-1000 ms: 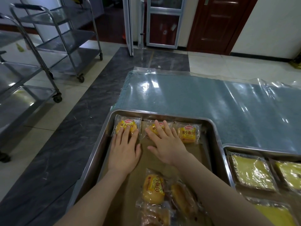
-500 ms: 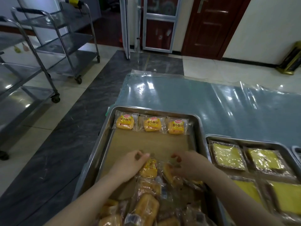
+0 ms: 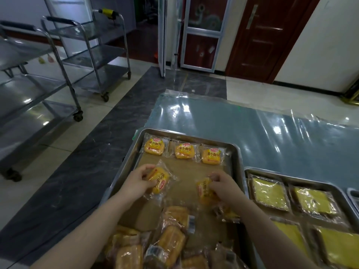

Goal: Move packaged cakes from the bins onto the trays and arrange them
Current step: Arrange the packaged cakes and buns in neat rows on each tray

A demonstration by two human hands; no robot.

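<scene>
Nearest the camera, a loose heap of wrapped cakes (image 3: 171, 243) lies jumbled at the near end of a metal tray (image 3: 238, 158), with the packets overlapping and facing all ways. Brown paper (image 3: 186, 171) lines the tray. Just past the heap, both forearms reach in over the paper.

The left hand (image 3: 136, 183) has its fingers and thumb curled round one wrapped cake (image 3: 159, 180), which sits at a slant over the left part of the tray. The right hand (image 3: 226, 188) pinches a second wrapped cake (image 3: 203, 192) over the right part, its fingertips bunched together on the packet's right side. I cannot tell whether either packet touches the paper or is held just above it. The two held packets are well apart, with bare paper between them.

Farther on, a row of three cakes (image 3: 184, 150) lies along the far edge of the tray, side by side with their labels up.

Just beside this tray on the right, a second tray (image 3: 291, 177) holds flat yellow cakes (image 3: 269, 193) in clear wrap, laid in rows. Both trays rest on a table (image 3: 272, 133) covered with a shiny clear plastic sheet.

Beyond the table's left edge runs a dark stone strip of floor (image 3: 87, 162). Two steel carts (image 3: 91, 55) with shelves and wheels stand past it. At the far wall are a glass-panelled door (image 3: 202, 32) and, to its right, a brown door (image 3: 268, 35).
</scene>
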